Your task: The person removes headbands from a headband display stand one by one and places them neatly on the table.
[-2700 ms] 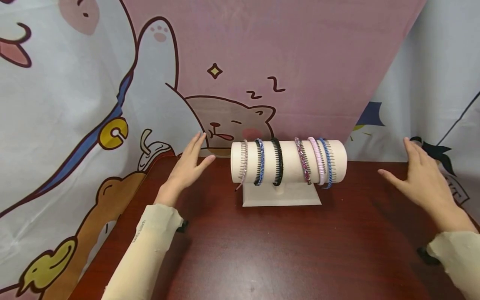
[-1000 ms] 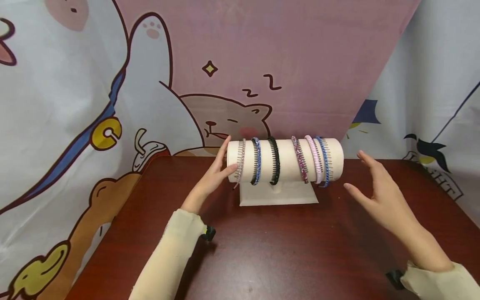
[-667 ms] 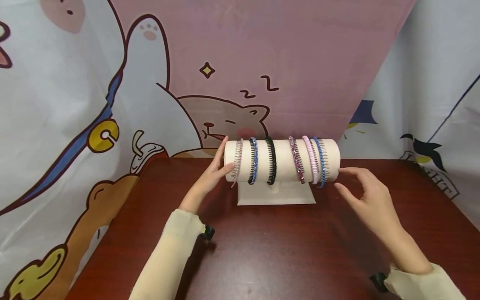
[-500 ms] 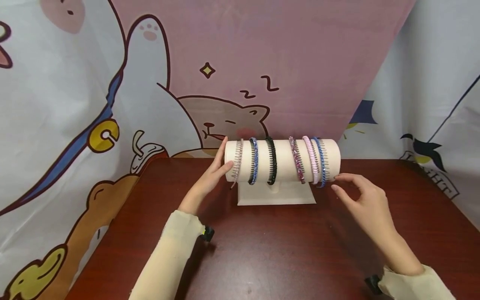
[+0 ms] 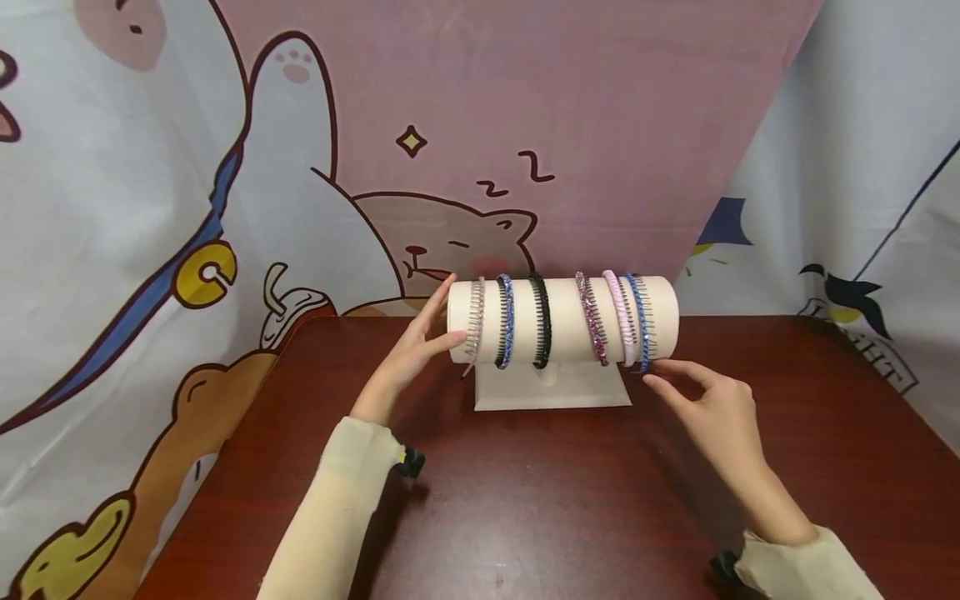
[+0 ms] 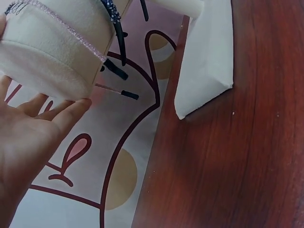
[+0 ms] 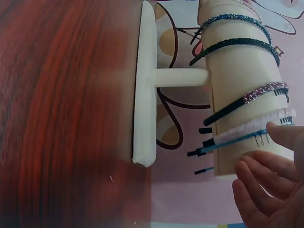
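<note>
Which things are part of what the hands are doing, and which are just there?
Part of the job:
- cream roll stand
- left hand, touching one end of the roll
- rightmost blue headband
- right hand, fingertips close to that headband
- five other headbands, around the roll

Just there:
- brown table
- cartoon cloth behind

Room between black headband [image 5: 543,321] and magenta headband [image 5: 591,317]; obstacle below: the stand [image 5: 552,396].

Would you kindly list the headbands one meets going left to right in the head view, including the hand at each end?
Left hand, glittery pale pink headband, glittery blue headband, black headband, glittery magenta headband, light pink headband, thin blue headband, right hand.
</note>
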